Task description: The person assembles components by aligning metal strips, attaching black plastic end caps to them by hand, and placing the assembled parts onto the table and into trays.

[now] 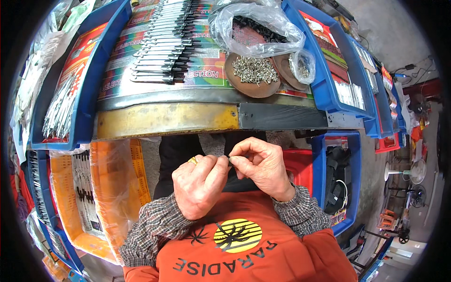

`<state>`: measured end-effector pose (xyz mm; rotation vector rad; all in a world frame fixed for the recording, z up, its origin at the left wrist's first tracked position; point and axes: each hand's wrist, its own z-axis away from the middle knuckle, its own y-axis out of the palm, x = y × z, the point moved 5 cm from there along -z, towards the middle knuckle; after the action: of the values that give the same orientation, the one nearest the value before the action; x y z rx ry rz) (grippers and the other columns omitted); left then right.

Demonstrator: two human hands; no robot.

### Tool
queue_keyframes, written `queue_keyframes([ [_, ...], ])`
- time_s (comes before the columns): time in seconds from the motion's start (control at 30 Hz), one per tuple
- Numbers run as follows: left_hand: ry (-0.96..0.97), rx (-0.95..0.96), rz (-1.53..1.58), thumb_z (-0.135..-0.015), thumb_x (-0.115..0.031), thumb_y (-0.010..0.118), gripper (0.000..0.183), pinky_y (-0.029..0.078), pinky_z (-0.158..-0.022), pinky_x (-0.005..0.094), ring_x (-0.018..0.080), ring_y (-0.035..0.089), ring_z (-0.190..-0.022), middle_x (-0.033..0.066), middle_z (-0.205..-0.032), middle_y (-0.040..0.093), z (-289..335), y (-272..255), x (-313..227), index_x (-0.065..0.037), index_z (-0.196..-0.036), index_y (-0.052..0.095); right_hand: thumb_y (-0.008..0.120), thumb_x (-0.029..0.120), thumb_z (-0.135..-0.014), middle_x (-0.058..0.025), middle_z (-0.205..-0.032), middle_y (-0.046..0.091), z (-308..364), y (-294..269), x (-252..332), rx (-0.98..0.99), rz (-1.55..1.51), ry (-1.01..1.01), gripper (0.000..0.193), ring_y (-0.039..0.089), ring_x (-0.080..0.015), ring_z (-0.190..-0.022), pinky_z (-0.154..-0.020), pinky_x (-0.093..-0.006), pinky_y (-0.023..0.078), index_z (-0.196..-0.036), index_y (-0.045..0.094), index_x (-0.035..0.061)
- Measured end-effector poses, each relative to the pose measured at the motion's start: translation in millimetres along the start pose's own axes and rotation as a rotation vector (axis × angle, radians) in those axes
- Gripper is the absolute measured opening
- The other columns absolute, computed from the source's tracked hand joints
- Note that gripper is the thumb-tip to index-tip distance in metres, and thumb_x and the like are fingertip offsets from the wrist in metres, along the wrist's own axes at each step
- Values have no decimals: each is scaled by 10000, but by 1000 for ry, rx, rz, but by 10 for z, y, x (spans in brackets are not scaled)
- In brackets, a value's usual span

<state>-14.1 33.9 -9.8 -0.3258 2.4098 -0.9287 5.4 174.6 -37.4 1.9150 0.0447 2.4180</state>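
Note:
In front of my chest, short of the table edge, my left hand [197, 182] and my right hand [264, 168] meet at the fingertips. The left fingers are curled closed. Thumb and forefinger of the right pinch together against them. A tiny dark piece [230, 161] shows between the fingertips; its kind cannot be made out. On the table beyond lies a long row of slim silver metal pieces with black ends [162, 51]. Right of it, small silver screws [257, 70] are heaped on a brown round dish [238, 86]. Behind them sits a clear plastic bag [290, 43] holding small black parts.
Blue bins flank the table at left [87, 109] and right [324, 91]. A metal-edged table front [169, 117] runs just past my hands. Lower left stands an orange crate [117, 183]; lower right, a red container [299, 164] and another blue bin [319, 181].

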Motion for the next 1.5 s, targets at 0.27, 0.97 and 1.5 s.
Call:
queue_keyframes([
  [0.27, -3, -7, 7, -634, -5, 686, 285, 424, -463, 294, 183, 547, -563, 59, -712, 542, -49, -40, 18, -4, -906, 600, 615, 47, -898, 13, -766, 595, -27, -13, 14, 36, -76, -2, 70, 543, -30, -614, -517, -158, 436, -948, 609, -2],
  [0.97, -138, -21, 28, -654, 22, 734, 268, 474, -546, 326, 241, 608, -636, 86, -770, 622, -89, -144, 115, -33, -898, 638, 724, 122, -754, -89, -887, 594, -469, -490, 663, -408, 1084, -850, 261, 551, -277, -828, -716, -382, 460, -978, 643, 17],
  [1.5, -186, 38, 44, -676, 22, 730, 238, 468, -551, 334, 241, 604, -636, 86, -752, 609, -31, -128, 186, -40, -881, 627, 737, 191, -738, -96, -884, 549, -610, -500, 664, -382, 1205, -737, 260, 502, -282, -854, -734, -388, 441, -917, 652, 23],
])
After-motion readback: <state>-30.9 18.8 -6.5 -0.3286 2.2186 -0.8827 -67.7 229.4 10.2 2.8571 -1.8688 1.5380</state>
